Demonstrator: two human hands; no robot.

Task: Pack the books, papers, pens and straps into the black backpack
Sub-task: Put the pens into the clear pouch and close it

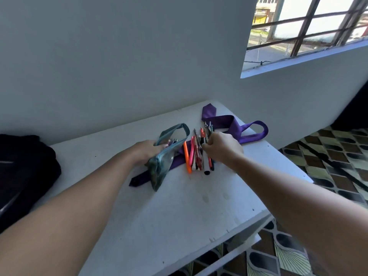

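On the white table the left hand grips the mouth of a translucent teal pencil pouch, holding it open; a few pens already show inside near the rim. The right hand pinches a few dark pens out of the loose pens — orange, pink, red, white and black barrels lying side by side, just beside the pouch. Under both runs a purple strap, looped at the far right, its dark end poking out below the pouch. The black backpack sits at the table's left edge, well apart from the pens; whether its zip is open cannot be told. No books or papers in view. Handling judgement: pens are light, stiff, smooth-barrelled and prone to roll or slip — best gathered as a bundle around mid-barrel and fed in point first. The pouch is thin and floppy, needs its rim held. The strap is soft and limp; take it at a fold and bunch it. No brand, label or writing is legible.
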